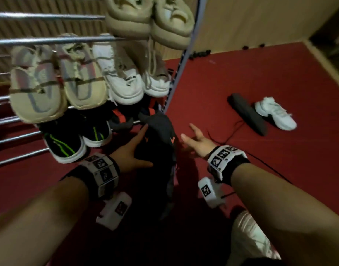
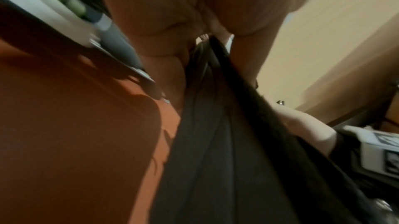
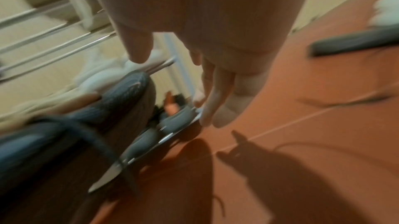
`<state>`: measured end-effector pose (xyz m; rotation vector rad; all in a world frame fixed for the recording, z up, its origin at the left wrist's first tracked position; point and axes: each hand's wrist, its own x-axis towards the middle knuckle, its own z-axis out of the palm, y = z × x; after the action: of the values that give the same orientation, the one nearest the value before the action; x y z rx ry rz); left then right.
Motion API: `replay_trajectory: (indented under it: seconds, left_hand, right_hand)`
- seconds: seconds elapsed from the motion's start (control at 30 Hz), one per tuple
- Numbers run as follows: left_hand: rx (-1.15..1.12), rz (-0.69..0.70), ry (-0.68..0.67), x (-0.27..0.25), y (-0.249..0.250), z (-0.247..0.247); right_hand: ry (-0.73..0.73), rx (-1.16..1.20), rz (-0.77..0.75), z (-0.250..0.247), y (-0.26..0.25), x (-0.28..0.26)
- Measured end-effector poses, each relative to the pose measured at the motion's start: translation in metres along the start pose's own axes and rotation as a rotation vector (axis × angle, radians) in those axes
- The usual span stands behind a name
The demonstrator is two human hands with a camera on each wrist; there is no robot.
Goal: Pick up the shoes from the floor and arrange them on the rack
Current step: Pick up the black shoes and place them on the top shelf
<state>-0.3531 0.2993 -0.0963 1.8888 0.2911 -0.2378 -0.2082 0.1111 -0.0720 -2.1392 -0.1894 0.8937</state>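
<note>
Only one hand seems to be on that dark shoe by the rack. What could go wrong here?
The left hand alone holds the dark shoe while the right hand is open beside it, so it might slip. The bottom shelf already looks crowded. A loose black lace trails across the red floor and could snag.

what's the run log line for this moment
left hand holds black shoe | right hand open, free | white shoe on floor

Left hand (image 1: 133, 150) gripping, right hand (image 1: 198, 141) fingers (image 3: 215, 101) spread.
</note>
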Motion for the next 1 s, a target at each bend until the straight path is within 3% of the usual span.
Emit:
replay_trajectory:
  seconds: [0.13,0.23,0.43,0.7,0.83,1.0]
  left_hand:
    - [-0.035,0.061,0.007,0.026,0.016,0.012]
    - [-0.047,0.089,0.002,0.034,0.025,0.016]
    - [-0.054,0.103,-0.009,0.036,0.042,0.022]
    - [0.023,0.035,0.068,0.057,0.073,0.050]
    - [0.013,-0.008,0.169,0.070,0.091,0.068]
    - [-0.077,-0.139,0.289,0.080,0.112,0.080]
  right_hand:
    - [0.091,-0.003,0.029,-0.023,0.005,-0.001]
    - [0.081,-0.067,0.048,-0.032,-0.003,0.000]
    - [0.089,-0.402,0.023,-0.074,-0.017,0.016]
    - [0.004,-0.552,0.006,-0.134,0.021,0.044]
    - [-0.055,-0.605,0.071,-0.161,0.041,0.069]
    - [-0.079,-0.676,0.005,-0.191,0.037,0.100]
